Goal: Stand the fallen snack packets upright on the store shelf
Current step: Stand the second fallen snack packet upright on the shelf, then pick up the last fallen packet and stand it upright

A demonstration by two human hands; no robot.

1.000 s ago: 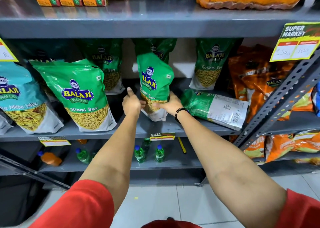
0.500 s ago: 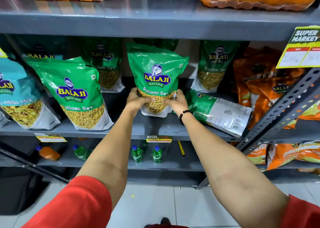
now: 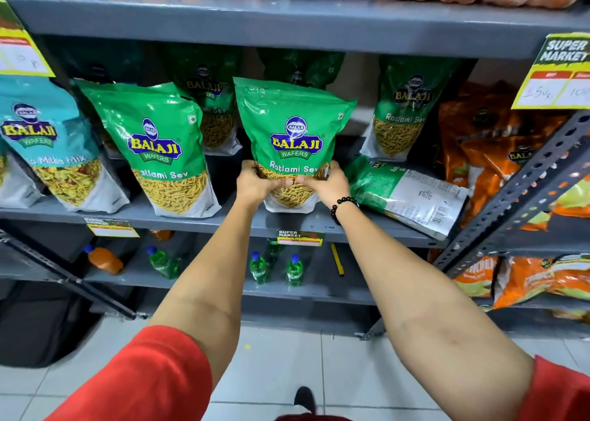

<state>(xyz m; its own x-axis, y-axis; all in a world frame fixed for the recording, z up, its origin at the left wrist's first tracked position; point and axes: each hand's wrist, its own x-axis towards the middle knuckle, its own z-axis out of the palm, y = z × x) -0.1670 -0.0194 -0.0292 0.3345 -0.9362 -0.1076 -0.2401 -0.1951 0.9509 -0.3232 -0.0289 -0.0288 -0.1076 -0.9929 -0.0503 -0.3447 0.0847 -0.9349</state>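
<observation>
On the middle shelf (image 3: pixel 178 221), you've got the green packet (image 3: pixel 292 133) upright, front facing you, its base on the shelf. Your left hand (image 3: pixel 255 182) and right hand (image 3: pixel 325 184) clamp its lower corners, fingers wrapped around the sides. Just right of it, another green packet (image 3: pixel 405 190) lies flat, back side up.

Both arms reach forward, left hand (image 3: pixel 255 182) and right hand (image 3: pixel 327 184) clasped thumbs-inward.

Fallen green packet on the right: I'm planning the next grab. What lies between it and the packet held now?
Nothing: the head view shows only bare shelf between the fallen packet and the held packet, with the right hand gripping it.
</observation>
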